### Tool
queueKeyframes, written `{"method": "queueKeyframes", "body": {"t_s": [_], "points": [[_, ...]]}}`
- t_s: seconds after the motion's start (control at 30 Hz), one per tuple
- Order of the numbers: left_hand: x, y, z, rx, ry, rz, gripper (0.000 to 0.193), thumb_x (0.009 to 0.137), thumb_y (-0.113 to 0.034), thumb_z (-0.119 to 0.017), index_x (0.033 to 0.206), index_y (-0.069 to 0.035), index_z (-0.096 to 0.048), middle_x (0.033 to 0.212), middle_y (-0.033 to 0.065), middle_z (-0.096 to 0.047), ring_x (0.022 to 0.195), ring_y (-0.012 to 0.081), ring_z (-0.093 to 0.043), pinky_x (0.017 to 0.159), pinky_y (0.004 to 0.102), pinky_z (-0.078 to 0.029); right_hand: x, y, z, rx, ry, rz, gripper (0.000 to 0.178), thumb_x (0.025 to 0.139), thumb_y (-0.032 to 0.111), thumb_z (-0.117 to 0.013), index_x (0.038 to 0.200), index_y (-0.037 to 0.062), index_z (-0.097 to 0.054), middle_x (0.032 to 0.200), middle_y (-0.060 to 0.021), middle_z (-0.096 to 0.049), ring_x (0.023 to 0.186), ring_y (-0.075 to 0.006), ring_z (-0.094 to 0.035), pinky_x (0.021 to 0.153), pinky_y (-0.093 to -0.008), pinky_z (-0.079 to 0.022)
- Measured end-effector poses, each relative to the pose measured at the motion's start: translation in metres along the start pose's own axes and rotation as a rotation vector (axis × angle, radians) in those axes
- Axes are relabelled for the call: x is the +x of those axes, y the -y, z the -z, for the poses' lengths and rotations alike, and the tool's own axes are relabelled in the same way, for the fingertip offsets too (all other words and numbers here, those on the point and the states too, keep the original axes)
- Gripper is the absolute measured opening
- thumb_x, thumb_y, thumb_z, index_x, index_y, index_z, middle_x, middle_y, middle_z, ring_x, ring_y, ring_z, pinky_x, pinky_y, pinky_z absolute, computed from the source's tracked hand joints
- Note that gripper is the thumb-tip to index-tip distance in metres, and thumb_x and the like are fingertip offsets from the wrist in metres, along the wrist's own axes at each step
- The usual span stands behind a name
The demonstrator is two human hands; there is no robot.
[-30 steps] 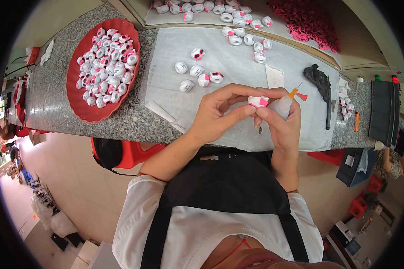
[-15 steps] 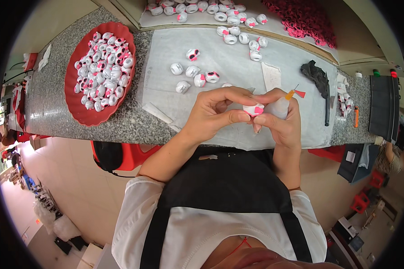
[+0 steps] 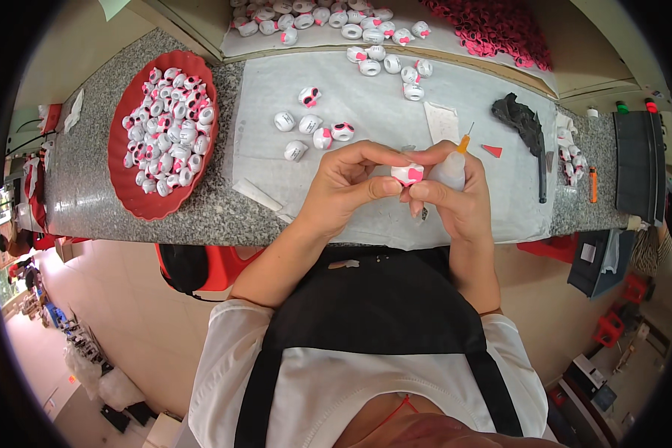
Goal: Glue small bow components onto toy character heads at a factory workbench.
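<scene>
Between my two hands is a small white figurine head (image 3: 403,174) with a pink bow on it. My left hand (image 3: 351,179) pinches it from the left with thumb and fingertips. My right hand (image 3: 463,190) presses its thumb and fingers to the other side. Tucked in that same right hand is a translucent squeeze bottle (image 3: 451,172), its orange needle tip pointing up and away. Several similar heads (image 3: 310,124) lie on the white sheet beyond my left hand, some with dark pink-rimmed glasses.
A red scalloped tray (image 3: 160,207) full of finished-looking heads stands at left. A shelf behind holds more white heads (image 3: 351,31) and a pile of pink pieces (image 3: 493,33). Black crumpled plastic (image 3: 517,119), a red scrap (image 3: 491,151) and an orange lighter-like stick (image 3: 593,185) lie at right.
Both hands and the head they hold have shifted slightly left in the picture, as the whole view has moved a little. The bottle's needle now points more upright. The grip looks unchanged.
</scene>
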State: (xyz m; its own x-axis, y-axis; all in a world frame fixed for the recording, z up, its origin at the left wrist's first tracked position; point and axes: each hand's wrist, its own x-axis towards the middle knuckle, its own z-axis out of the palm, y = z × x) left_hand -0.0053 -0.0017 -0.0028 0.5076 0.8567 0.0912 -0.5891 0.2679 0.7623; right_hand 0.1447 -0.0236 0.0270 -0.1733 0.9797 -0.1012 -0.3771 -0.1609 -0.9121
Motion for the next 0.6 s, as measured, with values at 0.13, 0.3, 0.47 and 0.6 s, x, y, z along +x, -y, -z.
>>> {"method": "queueKeyframes", "body": {"t_s": [0.13, 0.3, 0.47, 0.6], "points": [[0.004, 0.002, 0.000, -0.049, -0.164, 0.014, 0.024, 0.072, -0.008, -0.057, 0.095, -0.004, -0.049, 0.089, 0.0100, -0.055, 0.090, 0.0186, -0.049, 0.078, 0.0290, -0.037, 0.006, 0.007, 0.004, -0.068, -0.101, 0.005, 0.028, 0.065, -0.003, -0.054, 0.093, -0.0062, -0.050, 0.078, -0.0159, -0.056, 0.049, -0.0133, -0.051, 0.045, -0.0209, -0.040], [0.005, 0.001, 0.002, -0.139, -0.163, 0.022, 0.026, 0.073, -0.007, -0.055, 0.098, -0.005, -0.047, 0.092, 0.0100, -0.054, 0.098, 0.0208, -0.047, 0.080, 0.0308, -0.038, 0.018, 0.006, 0.049, -0.970, -0.370, 0.247, 0.023, 0.065, 0.002, -0.057, 0.088, 0.0025, -0.055, 0.074, -0.0090, -0.057, 0.052, -0.0111, -0.050, 0.045, -0.0217, -0.038], [0.005, -0.003, -0.001, -0.200, -0.181, 0.001, 0.026, 0.071, -0.001, -0.056, 0.096, -0.001, -0.048, 0.092, 0.0089, -0.054, 0.088, 0.0136, -0.051, 0.079, 0.0260, -0.041, 0.021, -0.008, 0.057, -1.504, -0.375, 0.390, 0.010, 0.066, 0.003, -0.058, 0.076, 0.0021, -0.055, 0.071, -0.0018, -0.053, 0.051, -0.0067, -0.046, 0.043, -0.0196, -0.033], [0.004, -0.001, 0.000, -0.079, -0.179, 0.025, 0.024, 0.072, -0.004, -0.056, 0.093, -0.004, -0.047, 0.092, 0.0085, -0.054, 0.100, 0.0221, -0.046, 0.081, 0.0318, -0.038, 0.009, 0.008, 0.023, -0.743, -0.477, 0.120, 0.007, 0.067, 0.000, -0.057, 0.073, -0.0009, -0.053, 0.072, -0.0038, -0.051, 0.050, -0.0072, -0.044, 0.043, -0.0191, -0.032]]}}
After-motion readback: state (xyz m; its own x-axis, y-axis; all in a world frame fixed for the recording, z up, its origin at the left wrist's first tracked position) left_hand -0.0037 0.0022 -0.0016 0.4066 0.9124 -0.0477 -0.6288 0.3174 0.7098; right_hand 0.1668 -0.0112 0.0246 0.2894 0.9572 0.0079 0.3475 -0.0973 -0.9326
